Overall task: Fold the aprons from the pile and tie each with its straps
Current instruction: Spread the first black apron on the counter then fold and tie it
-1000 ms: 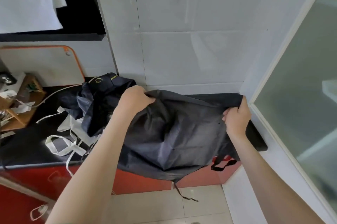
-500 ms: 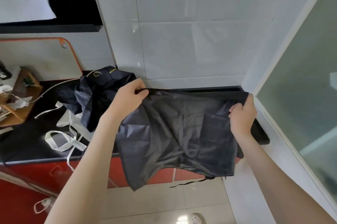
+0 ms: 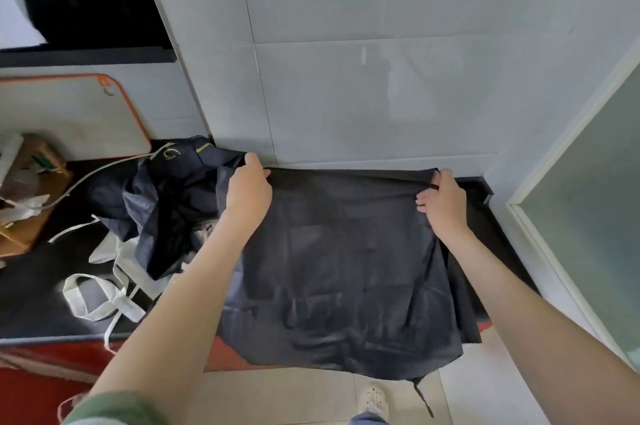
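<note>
A dark navy apron [image 3: 339,258] lies spread flat over the black countertop [image 3: 31,293], its lower edge hanging past the counter's front. My left hand [image 3: 247,190] grips its far left corner near the wall. My right hand [image 3: 440,201] pinches the far right corner. A thin black strap [image 3: 423,398] dangles from the hanging edge. To the left sits the pile of crumpled dark aprons [image 3: 166,196], with white straps [image 3: 104,289] trailing across the counter.
White tiled wall [image 3: 363,95] rises directly behind the apron. A frosted glass door [image 3: 588,216] closes the right side. An orange-rimmed cutting board [image 3: 69,113] leans at the back left beside a wooden rack [image 3: 31,203]. Red cabinet fronts [image 3: 38,372] and my shoe [image 3: 372,398] show below.
Both hands moved the apron's top edge forward and down toward the wall. The cloth went from hanging slack in the air to lying stretched flat on the counter.
</note>
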`<move>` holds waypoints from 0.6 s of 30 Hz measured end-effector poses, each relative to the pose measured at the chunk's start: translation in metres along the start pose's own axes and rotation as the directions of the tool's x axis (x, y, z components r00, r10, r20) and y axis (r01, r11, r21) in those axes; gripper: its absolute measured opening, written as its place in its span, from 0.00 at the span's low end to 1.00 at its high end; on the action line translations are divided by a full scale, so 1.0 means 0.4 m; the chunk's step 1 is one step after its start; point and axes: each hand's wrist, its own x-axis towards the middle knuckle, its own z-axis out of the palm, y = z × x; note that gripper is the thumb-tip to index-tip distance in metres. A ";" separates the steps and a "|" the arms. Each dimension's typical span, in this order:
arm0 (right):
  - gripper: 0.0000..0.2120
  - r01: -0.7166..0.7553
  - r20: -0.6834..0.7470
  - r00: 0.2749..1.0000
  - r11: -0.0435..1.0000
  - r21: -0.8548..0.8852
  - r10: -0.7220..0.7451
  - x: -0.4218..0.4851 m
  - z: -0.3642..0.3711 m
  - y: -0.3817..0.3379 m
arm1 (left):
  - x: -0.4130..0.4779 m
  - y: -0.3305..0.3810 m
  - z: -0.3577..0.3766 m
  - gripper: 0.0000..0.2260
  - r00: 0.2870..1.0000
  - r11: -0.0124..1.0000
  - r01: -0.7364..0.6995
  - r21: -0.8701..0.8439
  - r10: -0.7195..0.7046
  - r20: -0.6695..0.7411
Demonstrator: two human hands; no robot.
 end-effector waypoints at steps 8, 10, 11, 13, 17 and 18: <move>0.06 0.057 0.152 0.988 0.990 -0.130 -0.037 0.298 0.114 0.029 | 0.221 0.051 0.140 0.10 0.995 0.984 0.074 -0.162 -0.083 -0.052; 0.15 -0.009 0.225 0.973 0.990 -0.142 0.042 0.350 0.154 0.059 | 0.266 0.045 0.192 0.12 0.994 0.976 0.105 -0.189 -0.111 -0.023; 0.20 -0.041 0.267 0.960 0.986 -0.161 0.084 0.357 0.163 0.077 | 0.272 0.038 0.216 0.12 0.995 0.978 0.094 -0.188 -0.097 -0.004; 0.23 -0.094 0.365 0.913 0.964 -0.247 0.182 0.371 0.190 0.134 | 0.283 0.007 0.279 0.14 0.995 0.983 0.053 -0.175 -0.038 0.090; 0.28 -0.184 0.477 0.788 0.888 -0.422 0.390 0.393 0.243 0.269 | 0.273 -0.082 0.401 0.29 0.918 0.983 -0.135 -0.123 0.171 0.358; 0.29 -0.202 0.487 0.759 0.867 -0.455 0.433 0.389 0.252 0.291 | 0.265 -0.103 0.425 0.33 0.878 0.979 -0.184 -0.091 0.205 0.432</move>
